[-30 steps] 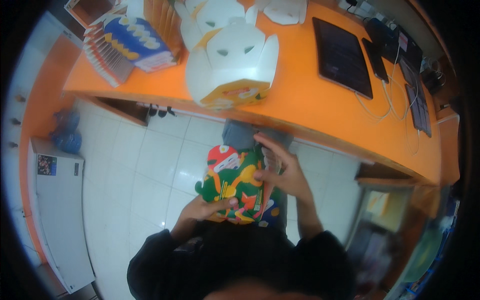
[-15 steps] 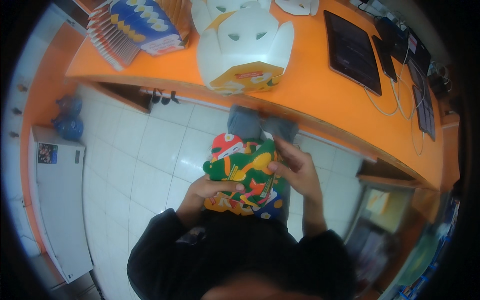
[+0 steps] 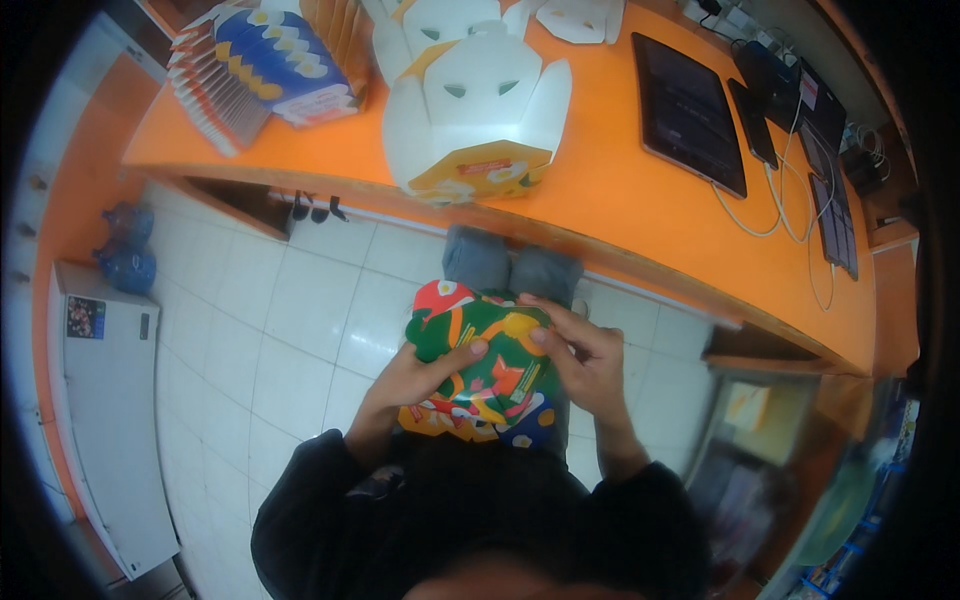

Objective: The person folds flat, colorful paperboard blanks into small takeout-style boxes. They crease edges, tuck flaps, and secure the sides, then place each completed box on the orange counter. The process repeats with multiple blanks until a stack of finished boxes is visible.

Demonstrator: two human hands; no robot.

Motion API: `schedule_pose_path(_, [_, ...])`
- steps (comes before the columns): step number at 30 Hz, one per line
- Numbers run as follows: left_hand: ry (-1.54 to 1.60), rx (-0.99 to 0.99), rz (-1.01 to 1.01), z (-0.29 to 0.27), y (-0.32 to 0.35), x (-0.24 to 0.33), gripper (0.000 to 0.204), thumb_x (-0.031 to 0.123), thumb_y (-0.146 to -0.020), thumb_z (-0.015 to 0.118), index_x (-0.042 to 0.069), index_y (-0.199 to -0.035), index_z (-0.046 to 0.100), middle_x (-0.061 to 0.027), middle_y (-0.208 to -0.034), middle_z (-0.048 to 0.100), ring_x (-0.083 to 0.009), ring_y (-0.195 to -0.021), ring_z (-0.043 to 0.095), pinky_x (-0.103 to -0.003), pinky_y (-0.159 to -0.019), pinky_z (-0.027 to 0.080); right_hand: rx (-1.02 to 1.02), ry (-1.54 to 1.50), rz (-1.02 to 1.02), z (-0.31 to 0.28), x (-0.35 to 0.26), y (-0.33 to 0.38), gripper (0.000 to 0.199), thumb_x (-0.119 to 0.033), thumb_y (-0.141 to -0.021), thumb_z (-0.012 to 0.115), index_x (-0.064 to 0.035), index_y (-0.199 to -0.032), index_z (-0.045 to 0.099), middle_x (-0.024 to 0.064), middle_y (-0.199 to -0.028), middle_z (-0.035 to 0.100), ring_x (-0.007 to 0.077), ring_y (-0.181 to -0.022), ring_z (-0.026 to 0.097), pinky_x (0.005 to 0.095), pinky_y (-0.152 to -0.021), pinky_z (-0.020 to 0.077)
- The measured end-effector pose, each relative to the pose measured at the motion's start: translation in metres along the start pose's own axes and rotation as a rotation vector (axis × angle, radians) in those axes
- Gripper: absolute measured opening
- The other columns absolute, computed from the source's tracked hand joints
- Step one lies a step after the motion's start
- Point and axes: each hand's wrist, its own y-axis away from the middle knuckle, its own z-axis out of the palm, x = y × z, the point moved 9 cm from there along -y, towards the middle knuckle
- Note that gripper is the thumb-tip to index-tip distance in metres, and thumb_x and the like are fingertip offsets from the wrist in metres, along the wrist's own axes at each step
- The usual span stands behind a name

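Observation:
Above my lap I hold a printed cardboard food box [image 3: 490, 335], green with yellow, orange and red shapes. It looks folded only in part. My left hand [image 3: 415, 380] is closed on its left side, with the thumb lying across the green face and the fingers hidden beneath. At the upper right corner my right hand [image 3: 590, 360] pinches the edge between thumb and fingers. Below the green face, blue and orange printed card [image 3: 535, 425] shows; whether it is part of the same box I cannot tell. A red flap [image 3: 437, 295] stands out at the upper left.
An orange counter [image 3: 600, 170] runs in front of me. On it stand an open white-lined box [image 3: 478, 100], a stack of flat cartons [image 3: 285, 65], a tablet [image 3: 690, 110] and phones with cables. A white fridge [image 3: 115, 420] and blue water bottles [image 3: 128, 262] are at left.
My left thumb has slid up and across the green face. My right hand has shifted a little lower on the corner, and the white edge beside it no longer shows. The view has shifted slightly.

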Motion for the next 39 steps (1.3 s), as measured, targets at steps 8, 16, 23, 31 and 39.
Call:
schedule_pose_path(8, [0.266, -0.014, -0.069, 0.013, -0.014, -0.009, 0.031, 0.018, -0.09, 0.063, 0.001, -0.115, 0.057, -0.0078, -0.104, 0.065, -0.0143, -0.093, 0.063, -0.026, -0.077, 0.051, -0.016, 0.111, -0.58, -0.005, -0.028, -0.016, 0.021, 0.008, -0.071, 0.065, -0.0009, -0.088, 0.072, 0.0126, -0.091, 0.071, 0.0248, -0.085, 0.069, 0.0311, -0.078, 0.0544])
schedule_pose_path(16, [0.619, -0.091, -0.255, 0.034, -0.035, -0.017, 0.034, 0.011, -0.089, 0.059, -0.004, -0.119, 0.051, -0.0144, -0.109, 0.063, -0.021, -0.095, 0.065, -0.032, -0.081, 0.054, -0.049, 0.014, -0.601, -0.022, -0.014, -0.031, 0.018, 0.011, -0.066, 0.062, 0.0002, -0.077, 0.07, 0.0128, -0.084, 0.07, 0.0279, -0.085, 0.068, 0.0362, -0.082, 0.0538])
schedule_pose_path(23, [0.735, -0.063, -0.406, 0.038, -0.03, -0.02, 0.034, 0.011, -0.087, 0.061, 0.0, -0.118, 0.053, -0.0138, -0.108, 0.064, -0.0217, -0.094, 0.066, -0.033, -0.082, 0.055, -0.203, -0.121, -0.35, -0.01, 0.009, -0.023, 0.017, -0.008, -0.093, 0.051, 0.0052, -0.096, 0.062, 0.0211, -0.111, 0.064, 0.0382, -0.113, 0.056, 0.0454, -0.099, 0.0417])
schedule_pose_path(31, [0.451, -0.088, -0.274, 0.04, -0.027, -0.013, 0.041, 0.027, -0.088, 0.064, 0.001, -0.118, 0.052, -0.0111, -0.11, 0.063, -0.0202, -0.097, 0.064, -0.029, -0.083, 0.053, -0.212, -0.529, 0.152, -0.001, 0.041, -0.012, 0.046, -0.023, -0.097, 0.048, -0.0033, -0.135, 0.032, 0.0228, -0.136, 0.045, 0.0328, -0.124, 0.046, 0.0396, -0.104, 0.0362])
schedule_pose_path(39, [-0.099, -0.293, 0.123, 0.062, -0.009, 0.022, 0.037, 0.031, -0.09, 0.062, 0.004, -0.106, 0.042, -0.0068, -0.096, 0.056, -0.0148, -0.091, 0.053, -0.03, -0.077, 0.041, -0.281, -1.075, 0.336, 0.01, 0.035, -0.006, 0.094, 0.0, -0.085, 0.06, -0.0168, -0.149, -0.007, 0.019, -0.149, 0.028, 0.0214, -0.137, 0.03, 0.0349, -0.109, 0.0251])
